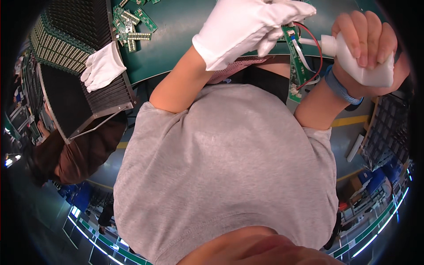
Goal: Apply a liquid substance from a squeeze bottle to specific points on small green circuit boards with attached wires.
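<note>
The gloved left hand (251, 26) pinches the green circuit board (297, 59) steady while the bare right hand (369, 42) squeezes a white squeeze bottle (360, 62), nozzle aimed at it.

Loose circuit boards (131, 27), black tray stack (70, 48) crowd left bench.

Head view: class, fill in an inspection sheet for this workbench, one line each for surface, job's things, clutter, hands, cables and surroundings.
Surface: dark green bench top.
Job's things: long green circuit board at the bench edge; white squeeze bottle, nozzle pointing at the board.
Clutter: small green boards scattered at the back; a spare white glove lying on a black ribbed tray.
Hands: left hand in a white glove, on the board's upper end; right hand bare, gripping the bottle.
Cables: red and black wires looping off the board.
Surroundings: a second person at the left; more trays at the right.
</note>
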A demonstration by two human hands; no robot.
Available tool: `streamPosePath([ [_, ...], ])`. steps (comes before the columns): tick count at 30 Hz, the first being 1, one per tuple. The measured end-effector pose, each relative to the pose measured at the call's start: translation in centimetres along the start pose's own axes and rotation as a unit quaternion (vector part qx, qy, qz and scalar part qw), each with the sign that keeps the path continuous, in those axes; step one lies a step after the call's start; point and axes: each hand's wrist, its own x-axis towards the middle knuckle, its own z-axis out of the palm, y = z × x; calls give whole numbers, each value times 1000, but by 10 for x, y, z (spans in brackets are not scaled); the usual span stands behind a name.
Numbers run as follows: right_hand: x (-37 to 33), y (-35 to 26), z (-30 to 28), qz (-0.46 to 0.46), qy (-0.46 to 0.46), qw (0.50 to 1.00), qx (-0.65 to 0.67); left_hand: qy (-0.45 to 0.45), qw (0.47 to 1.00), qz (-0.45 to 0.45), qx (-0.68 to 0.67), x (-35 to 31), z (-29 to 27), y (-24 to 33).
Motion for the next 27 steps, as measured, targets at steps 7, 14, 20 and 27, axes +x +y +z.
streamPosePath([
  [7,2,3,-7,-4,7,1000,3,7,997,77,18,0,-2,-10],
  [14,4,7,-9,-14,2,1000,10,4,963,206,174,1,-10,-13],
  [20,3,8,-11,-26,0,1000,14,-37,940,195,277,4,-14,-11],
  [27,5,14,-3,-43,0,999,20,43,726,446,522,1,-15,-18],
])
